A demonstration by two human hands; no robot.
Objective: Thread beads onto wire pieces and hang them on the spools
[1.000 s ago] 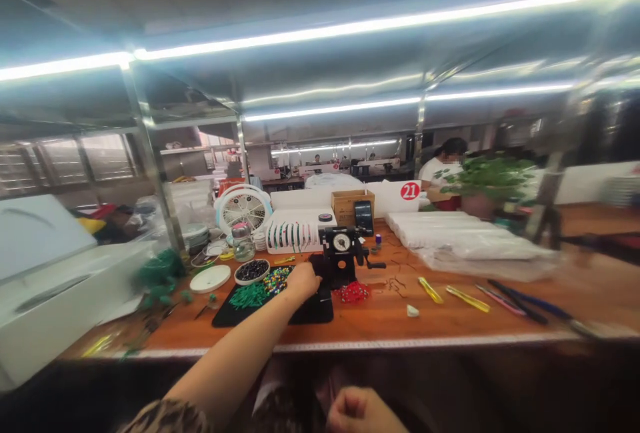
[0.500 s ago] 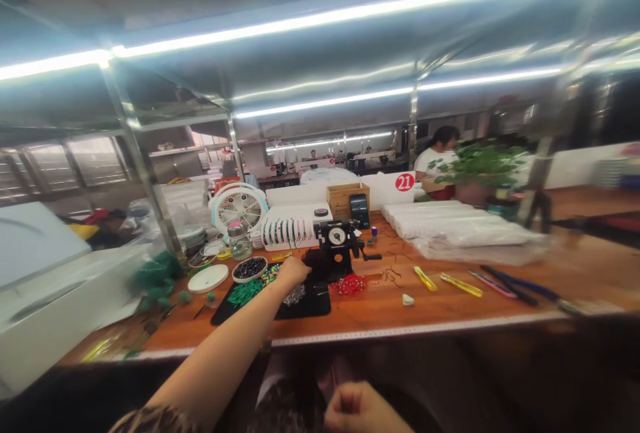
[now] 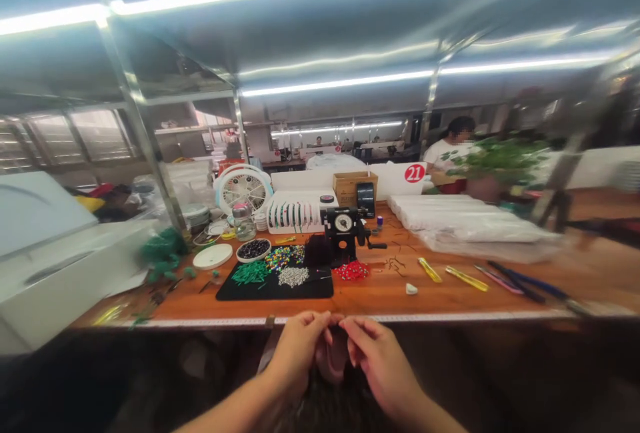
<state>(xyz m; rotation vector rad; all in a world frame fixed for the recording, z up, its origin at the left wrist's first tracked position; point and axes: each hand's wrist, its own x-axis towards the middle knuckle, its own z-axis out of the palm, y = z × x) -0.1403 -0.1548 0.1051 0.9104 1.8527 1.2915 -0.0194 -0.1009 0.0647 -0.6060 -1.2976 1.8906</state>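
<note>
My left hand (image 3: 299, 347) and my right hand (image 3: 379, 354) meet fingertip to fingertip just in front of the table's front edge. Both are pinched, and whatever sits between the fingers is too small to make out. Beyond them lies a black mat (image 3: 320, 291) bearing silvery beads (image 3: 293, 277), green tube-shaped pieces (image 3: 251, 273) and multicoloured beads (image 3: 281, 257). A dish of dark beads (image 3: 254, 249) stands at the mat's far left. Right of the mat is a pile of small red pieces (image 3: 351, 270), in front of a black hand-cranked machine with a dial (image 3: 344, 236).
Yellow cutters (image 3: 466, 278) and blue-handled pliers (image 3: 540, 283) lie on the right, near wrapped white rolls (image 3: 450, 216). A white rack of spools (image 3: 295, 216), a jar (image 3: 244, 223) and a fan (image 3: 244, 191) stand behind. A person (image 3: 445, 153) sits beyond the partition.
My left hand has drawn back from the beads on the mat to the table's front edge. My right hand has risen to meet it. The view has shifted slightly.
</note>
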